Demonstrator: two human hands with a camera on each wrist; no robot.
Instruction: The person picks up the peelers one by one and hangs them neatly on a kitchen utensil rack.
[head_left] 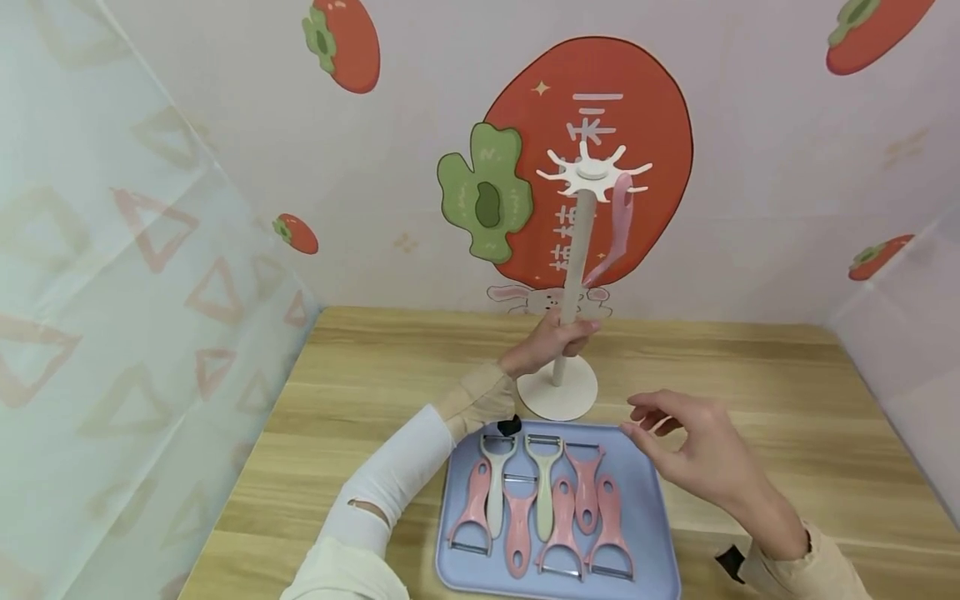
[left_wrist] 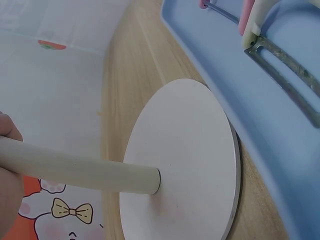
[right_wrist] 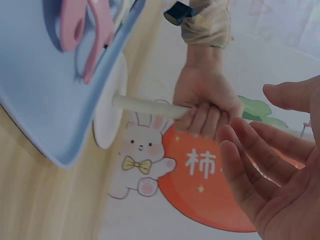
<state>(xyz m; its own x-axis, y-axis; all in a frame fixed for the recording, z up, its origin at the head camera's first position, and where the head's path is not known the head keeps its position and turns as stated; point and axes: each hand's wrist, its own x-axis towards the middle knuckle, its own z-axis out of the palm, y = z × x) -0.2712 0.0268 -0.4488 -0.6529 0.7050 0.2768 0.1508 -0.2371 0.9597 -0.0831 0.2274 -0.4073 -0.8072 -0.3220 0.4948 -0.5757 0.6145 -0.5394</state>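
Note:
My left hand (head_left: 546,342) grips the pale pole (head_left: 576,258) of a white stand, its fingers wrapped round it above the round base (head_left: 558,396). Around the top of the stand is a ring of hooks (head_left: 592,171), and a pink peeler (head_left: 621,217) hangs from one on the right. My right hand (head_left: 697,446) hovers beside the tray's far right corner, fingers relaxed and holding nothing. In the blue tray (head_left: 647,508) lie several pink peelers (head_left: 517,533), a whitish peeler (head_left: 496,492) and a pale green peeler (head_left: 545,492).
The tray stands on a wooden table (head_left: 360,400), close in front of the stand's base. Behind the table rises a backdrop (head_left: 405,167) printed with red persimmons and a rabbit. Pale side walls (head_left: 135,275) flank the table.

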